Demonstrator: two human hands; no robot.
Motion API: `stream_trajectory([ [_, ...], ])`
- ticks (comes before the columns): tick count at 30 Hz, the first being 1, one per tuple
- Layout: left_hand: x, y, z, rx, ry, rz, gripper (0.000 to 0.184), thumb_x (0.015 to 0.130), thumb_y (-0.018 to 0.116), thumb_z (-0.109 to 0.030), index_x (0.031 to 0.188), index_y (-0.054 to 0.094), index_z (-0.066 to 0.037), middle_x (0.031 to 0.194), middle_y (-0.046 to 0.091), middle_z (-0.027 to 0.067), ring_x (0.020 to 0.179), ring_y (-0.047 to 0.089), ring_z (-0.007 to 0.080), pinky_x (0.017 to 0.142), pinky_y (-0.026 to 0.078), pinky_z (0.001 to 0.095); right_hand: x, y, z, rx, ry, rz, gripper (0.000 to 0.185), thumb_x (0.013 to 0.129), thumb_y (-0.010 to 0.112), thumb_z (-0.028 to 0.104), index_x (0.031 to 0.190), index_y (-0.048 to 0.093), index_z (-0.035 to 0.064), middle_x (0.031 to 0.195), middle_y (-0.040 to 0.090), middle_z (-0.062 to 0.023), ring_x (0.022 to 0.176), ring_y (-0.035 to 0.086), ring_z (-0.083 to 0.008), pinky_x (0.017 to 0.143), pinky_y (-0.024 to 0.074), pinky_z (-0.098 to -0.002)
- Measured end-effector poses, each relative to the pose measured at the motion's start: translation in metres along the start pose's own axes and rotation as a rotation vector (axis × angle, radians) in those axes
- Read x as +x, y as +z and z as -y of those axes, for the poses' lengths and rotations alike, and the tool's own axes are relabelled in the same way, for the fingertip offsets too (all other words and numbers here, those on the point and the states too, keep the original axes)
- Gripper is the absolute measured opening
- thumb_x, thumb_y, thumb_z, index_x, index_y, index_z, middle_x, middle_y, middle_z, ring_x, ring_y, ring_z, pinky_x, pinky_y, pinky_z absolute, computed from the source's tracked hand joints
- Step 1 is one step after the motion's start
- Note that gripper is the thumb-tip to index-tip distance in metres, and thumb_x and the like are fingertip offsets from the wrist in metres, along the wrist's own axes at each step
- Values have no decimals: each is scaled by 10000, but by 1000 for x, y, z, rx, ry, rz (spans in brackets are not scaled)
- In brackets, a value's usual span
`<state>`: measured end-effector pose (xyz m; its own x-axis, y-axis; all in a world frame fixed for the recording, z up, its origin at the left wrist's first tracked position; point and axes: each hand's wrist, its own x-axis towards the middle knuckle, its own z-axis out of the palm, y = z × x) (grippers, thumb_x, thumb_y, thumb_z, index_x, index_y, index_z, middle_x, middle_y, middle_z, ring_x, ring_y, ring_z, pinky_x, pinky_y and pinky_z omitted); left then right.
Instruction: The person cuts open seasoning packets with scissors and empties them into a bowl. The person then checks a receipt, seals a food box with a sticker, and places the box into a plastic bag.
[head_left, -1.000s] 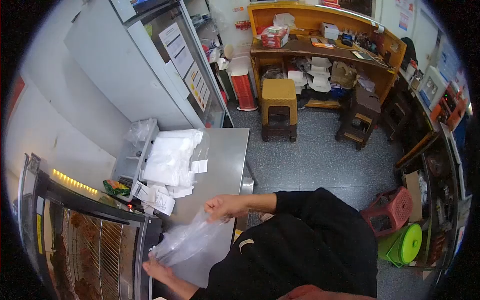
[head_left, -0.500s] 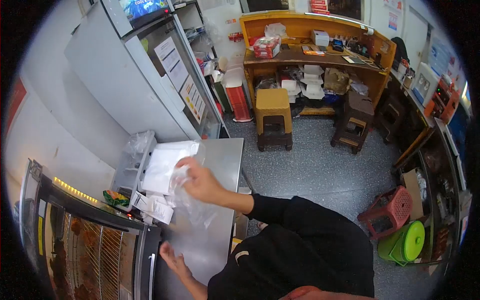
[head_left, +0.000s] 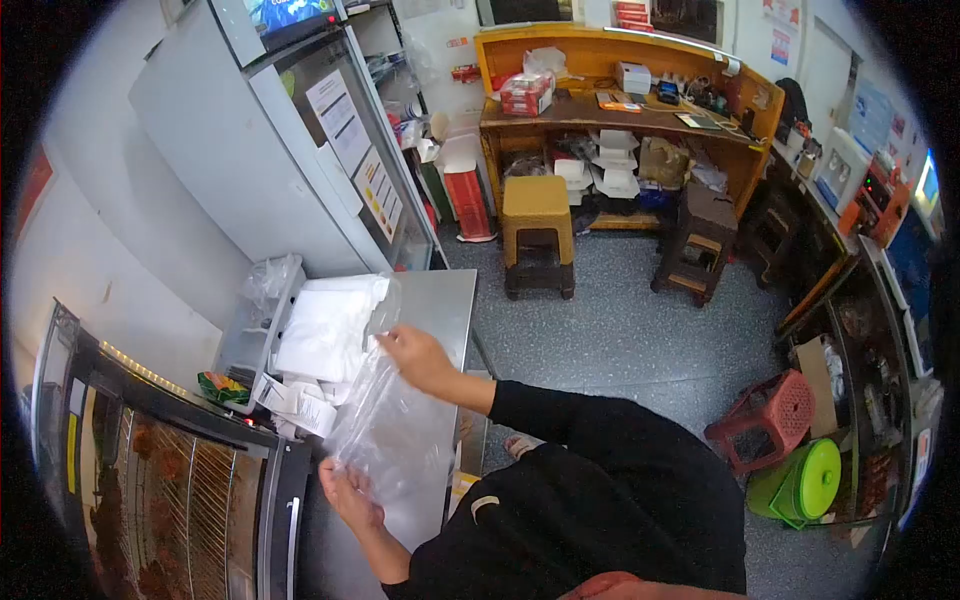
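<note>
The left hand (head_left: 350,495) has its grip pinched on one edge of a clear plastic bag (head_left: 395,435). The right hand (head_left: 415,358) pinches another edge. The bag spreads over the shiny metal bench (head_left: 450,300). Past it lies a pile of white plastic bags (head_left: 325,325), then a yellow stool (head_left: 540,205).

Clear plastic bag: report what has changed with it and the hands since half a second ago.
The left hand, open and off the clear plastic bag then, now grips its edge; the bag spreads between both hands. The right hand kept its grip, shifting slightly away from the white stack. The stack and mustard-yellow stool stayed put.
</note>
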<state>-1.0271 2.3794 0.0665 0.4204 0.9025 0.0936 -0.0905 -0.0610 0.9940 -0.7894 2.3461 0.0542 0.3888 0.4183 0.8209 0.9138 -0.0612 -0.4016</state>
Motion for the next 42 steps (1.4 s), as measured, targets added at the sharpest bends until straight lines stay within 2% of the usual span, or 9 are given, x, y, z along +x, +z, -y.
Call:
stream_trajectory([
  [4, -19, -1, -32, 676, -79, 558, 181, 799, 512, -55, 978, 525, -70, 671, 486, -48, 502, 405, 52, 464, 337, 203, 9, -31, -19, -4, 115, 26, 155, 782, 508, 125, 921, 546, 67, 795, 521, -115, 667, 552, -274, 549, 455, -371],
  [8, -4, -18, 3, 676, -35, 236, 143, 823, 501, -95, 952, 559, -77, 664, 522, -27, 493, 446, 79, 469, 378, 216, -2, -32, -21, -62, -19, 65, 155, 758, 498, 68, 909, 530, 79, 775, 494, -132, 690, 544, -303, 569, 448, -386],
  [11, -8, -14, 1, -542, -285, -215, 189, 845, 469, -144, 997, 546, -61, 654, 559, -3, 461, 468, 99, 407, 384, 223, -53, -12, -18, -20, -43, 332, 140, 744, 483, 56, 877, 509, 88, 807, 471, -134, 708, 541, -295, 554, 450, -384],
  [14, -7, -45, 14, -1211, -525, 435, 230, 824, 467, -148, 1021, 468, -29, 631, 527, 84, 389, 401, 73, 294, 294, 210, -77, -17, -33, 2, -92, 662, 134, 747, 461, 62, 875, 488, 92, 844, 467, -128, 728, 539, -284, 545, 458, -382],
  [21, -29, -76, 62, -959, -478, 821, 552, 631, 642, -11, 1131, 413, -56, 914, 526, 174, 395, 370, 103, 336, 337, 236, -18, -16, -78, 4, 155, 531, 232, 708, 523, 64, 938, 503, 85, 840, 557, -119, 818, 551, -289, 650, 467, -370],
  [27, -8, -74, 31, -427, -375, 260, 705, 564, 676, 15, 1195, 367, -40, 893, 548, 232, 414, 465, 156, 391, 401, 253, 28, -18, -57, 807, -83, 724, 212, 672, 552, 64, 883, 560, 77, 845, 568, -102, 820, 551, -285, 669, 460, -367],
  [35, 30, -65, 53, -698, -41, 219, 460, 728, 594, -156, 1143, 446, -25, 871, 573, 155, 477, 476, 151, 437, 429, 254, 59, 57, -137, 164, -441, 944, 221, 683, 570, 78, 904, 579, 78, 885, 561, -104, 835, 555, -257, 727, 447, -349],
  [39, 47, -56, 59, -547, 48, 96, 411, 791, 526, -214, 1162, 446, -53, 902, 571, 140, 598, 520, 185, 486, 452, 252, 121, 23, -126, 1497, 643, 1390, 578, 693, 609, 24, 1235, 412, 55, 1047, 567, -137, 889, 566, -226, 708, 451, -286],
  [42, 67, -42, 65, -272, 113, 74, 384, 838, 476, -257, 1175, 447, -74, 925, 570, 128, 690, 553, 211, 523, 468, 251, 131, 9, -123, 1657, 436, 1326, 666, 704, 629, 10, 1286, 305, 22, 1033, 564, -105, 867, 558, -160, 689, 461, -262],
])
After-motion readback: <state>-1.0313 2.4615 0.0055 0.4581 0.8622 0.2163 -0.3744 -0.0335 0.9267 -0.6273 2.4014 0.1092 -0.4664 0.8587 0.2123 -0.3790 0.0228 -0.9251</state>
